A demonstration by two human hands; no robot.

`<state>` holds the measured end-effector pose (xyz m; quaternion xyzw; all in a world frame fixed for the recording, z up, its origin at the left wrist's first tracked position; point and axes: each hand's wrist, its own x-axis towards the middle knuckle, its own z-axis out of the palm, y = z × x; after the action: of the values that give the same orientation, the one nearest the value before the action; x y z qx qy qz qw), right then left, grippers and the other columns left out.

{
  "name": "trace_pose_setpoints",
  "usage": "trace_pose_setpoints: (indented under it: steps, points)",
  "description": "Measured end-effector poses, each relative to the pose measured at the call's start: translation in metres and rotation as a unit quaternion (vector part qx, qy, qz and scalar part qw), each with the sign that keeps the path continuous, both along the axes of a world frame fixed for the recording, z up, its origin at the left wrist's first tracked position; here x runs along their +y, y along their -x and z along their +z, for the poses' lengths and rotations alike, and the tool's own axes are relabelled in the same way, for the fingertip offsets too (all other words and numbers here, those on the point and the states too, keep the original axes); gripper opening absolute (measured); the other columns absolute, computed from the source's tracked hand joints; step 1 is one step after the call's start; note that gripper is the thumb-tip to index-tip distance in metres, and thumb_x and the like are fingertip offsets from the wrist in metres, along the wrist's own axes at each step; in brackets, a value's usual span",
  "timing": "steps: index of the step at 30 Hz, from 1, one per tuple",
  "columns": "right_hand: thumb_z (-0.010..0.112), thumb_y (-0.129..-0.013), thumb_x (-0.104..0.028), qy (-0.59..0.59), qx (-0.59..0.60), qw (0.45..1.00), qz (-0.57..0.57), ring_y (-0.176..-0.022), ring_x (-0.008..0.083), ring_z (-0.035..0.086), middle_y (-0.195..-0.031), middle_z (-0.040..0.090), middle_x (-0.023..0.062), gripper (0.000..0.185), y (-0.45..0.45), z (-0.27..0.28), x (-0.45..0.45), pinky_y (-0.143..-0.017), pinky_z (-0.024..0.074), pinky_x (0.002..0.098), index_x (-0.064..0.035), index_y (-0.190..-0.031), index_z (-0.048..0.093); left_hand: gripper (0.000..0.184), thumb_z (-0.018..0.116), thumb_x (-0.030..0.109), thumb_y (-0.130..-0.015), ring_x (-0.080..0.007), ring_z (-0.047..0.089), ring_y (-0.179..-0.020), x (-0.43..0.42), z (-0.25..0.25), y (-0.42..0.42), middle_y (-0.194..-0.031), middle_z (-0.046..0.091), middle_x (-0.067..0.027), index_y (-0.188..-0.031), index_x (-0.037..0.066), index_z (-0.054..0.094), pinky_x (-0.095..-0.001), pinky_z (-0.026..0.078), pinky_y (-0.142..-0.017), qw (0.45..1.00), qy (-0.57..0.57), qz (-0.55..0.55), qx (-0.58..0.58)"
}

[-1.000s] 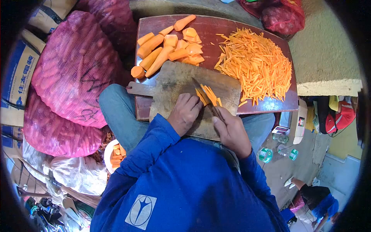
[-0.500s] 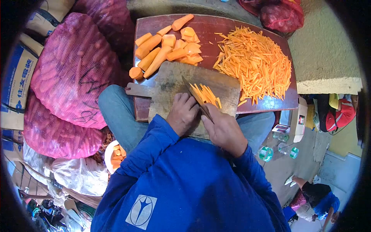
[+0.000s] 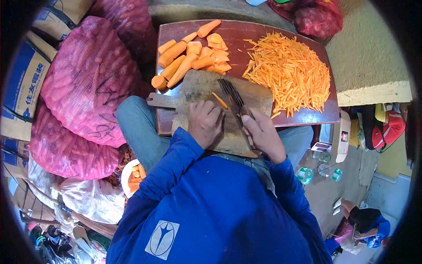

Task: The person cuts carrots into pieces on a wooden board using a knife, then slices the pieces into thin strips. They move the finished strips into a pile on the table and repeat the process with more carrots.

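Observation:
My right hand (image 3: 263, 132) is wrapped round the handle of a knife (image 3: 232, 95), whose blade is smeared by motion over the right part of a wooden cutting board (image 3: 193, 90). My left hand (image 3: 205, 123) rests on the board with its fingers curled; anything beneath them is hidden. One thin carrot strip (image 3: 219, 100) lies between the hand and the blade. A large heap of carrot strips (image 3: 290, 72) covers the right of the red table (image 3: 241, 33). Peeled carrots and chunks (image 3: 179, 66) lie at its back left.
Pink mesh sacks (image 3: 90, 79) stand at the left, beside a white container (image 3: 130, 178) of carrot pieces. A red mesh bag (image 3: 317, 20) is behind the table. Plastic bottles (image 3: 304, 175) and another person (image 3: 367, 222) are at the lower right.
The cut strips beside the knife are gone from that spot on the board, leaving one strip near my left hand. My right hand and the knife have shifted right.

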<state>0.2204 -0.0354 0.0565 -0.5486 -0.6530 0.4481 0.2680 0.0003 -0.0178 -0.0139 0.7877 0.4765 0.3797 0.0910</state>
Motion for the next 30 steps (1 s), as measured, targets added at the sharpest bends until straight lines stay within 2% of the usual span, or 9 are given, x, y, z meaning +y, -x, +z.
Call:
trace_pose_setpoints:
  steps: [1, 2, 5, 6, 7, 10, 16, 24, 30]
  points:
    - [0.062, -0.111, -0.024, 0.151, 0.068, 0.986, -0.023, -0.057, 0.0186, 0.059, -0.070, 0.059, 0.0058, 0.024, -0.005, 0.007, 0.001, -0.054, 0.0459, 0.0375, 0.0007, -0.111, 0.063, 0.021, 0.081, 0.008, -0.083, -0.0336, 0.062, -0.090, 0.002, 0.000, 0.000, -0.092, 0.062, -0.0100, -0.102, 0.006, 0.075, -0.0459, 0.042, -0.082, 1.000, -0.002, 0.005, 0.000]
    - [0.061, -0.113, -0.022, 0.141, 0.110, 0.983, -0.034, -0.058, 0.0061, 0.046, -0.073, 0.048, -0.0039, 0.024, -0.005, 0.008, -0.007, -0.052, 0.0391, 0.0278, 0.0016, -0.118, 0.065, 0.021, 0.082, 0.008, -0.083, -0.0331, 0.062, -0.091, 0.002, 0.000, 0.001, -0.093, 0.062, -0.0092, -0.103, 0.006, 0.075, -0.0455, 0.042, -0.082, 1.000, 0.005, 0.002, -0.006]
    - [0.063, -0.112, -0.021, 0.137, 0.130, 0.979, -0.079, -0.059, 0.0068, 0.048, -0.076, 0.051, -0.0048, 0.030, -0.005, 0.025, -0.024, -0.053, 0.0395, 0.0262, 0.0016, -0.132, 0.065, 0.023, 0.082, 0.008, -0.085, -0.0330, 0.064, -0.093, 0.000, 0.002, 0.002, -0.096, 0.064, -0.0089, -0.106, 0.006, 0.075, -0.0452, 0.043, -0.083, 0.999, 0.032, 0.006, -0.019]
    - [0.064, -0.111, -0.017, 0.132, 0.085, 0.985, -0.067, -0.071, 0.0129, 0.063, -0.084, 0.065, 0.0036, 0.039, -0.010, 0.026, -0.028, -0.065, 0.0508, 0.0284, 0.0016, -0.145, 0.060, 0.024, 0.083, 0.009, -0.085, -0.0332, 0.064, -0.095, 0.001, 0.004, 0.001, -0.098, 0.066, -0.0094, -0.108, 0.006, 0.075, -0.0452, 0.044, -0.084, 0.998, 0.047, 0.009, -0.029]
    - [0.064, -0.111, -0.017, 0.133, 0.086, 0.985, -0.069, -0.071, 0.0129, 0.063, -0.084, 0.065, 0.0036, 0.039, -0.011, 0.025, -0.031, -0.065, 0.0508, 0.0284, 0.0016, -0.145, 0.060, 0.024, 0.083, 0.009, -0.085, -0.0332, 0.064, -0.095, 0.004, 0.004, 0.001, -0.098, 0.066, -0.0094, -0.108, 0.006, 0.075, -0.0452, 0.044, -0.084, 0.998, 0.048, 0.007, -0.028]
    - [0.063, -0.109, -0.012, 0.050, 0.025, 0.997, -0.055, -0.112, 0.0280, 0.074, -0.119, 0.075, 0.0241, 0.043, -0.010, 0.025, -0.044, -0.097, 0.0554, 0.0387, 0.0036, -0.149, 0.057, 0.026, 0.083, 0.008, -0.085, -0.0337, 0.065, -0.098, 0.011, 0.007, 0.000, -0.104, 0.068, -0.0107, -0.110, 0.005, 0.074, -0.0453, 0.045, -0.085, 0.998, 0.040, 0.020, -0.039]
    - [0.064, -0.109, -0.013, 0.108, 0.060, 0.985, -0.122, -0.110, 0.0219, 0.071, -0.122, 0.074, 0.0213, 0.043, -0.026, 0.034, -0.062, -0.096, 0.0545, 0.0349, 0.0060, -0.147, 0.058, 0.030, 0.084, 0.007, -0.084, -0.0335, 0.065, -0.102, 0.015, 0.008, 0.001, -0.109, 0.068, -0.0116, -0.113, 0.005, 0.075, -0.0456, 0.046, -0.086, 0.999, 0.048, 0.002, 0.000]
    - [0.068, -0.108, -0.016, 0.067, 0.057, 0.992, -0.093, -0.104, 0.0216, 0.071, -0.116, 0.075, 0.0202, 0.043, -0.039, 0.046, -0.062, -0.092, 0.0550, 0.0360, 0.0048, -0.145, 0.060, 0.023, 0.081, 0.003, -0.090, -0.0319, 0.070, -0.096, 0.021, 0.009, -0.001, -0.102, 0.075, -0.0138, -0.112, 0.001, 0.077, -0.0414, 0.051, -0.089, 0.986, 0.071, -0.071, -0.134]
    - [0.074, -0.101, -0.014, 0.033, 0.026, 0.996, 0.085, -0.108, 0.0452, 0.075, -0.117, 0.075, 0.0275, 0.047, -0.015, 0.032, -0.052, -0.092, 0.0596, 0.0458, 0.0007, -0.145, 0.061, 0.016, 0.078, 0.000, -0.093, -0.0273, 0.073, -0.097, 0.016, 0.018, 0.033, -0.103, 0.076, -0.0154, -0.109, -0.002, 0.078, -0.0338, 0.056, -0.089, 0.951, 0.179, 0.056, -0.244]
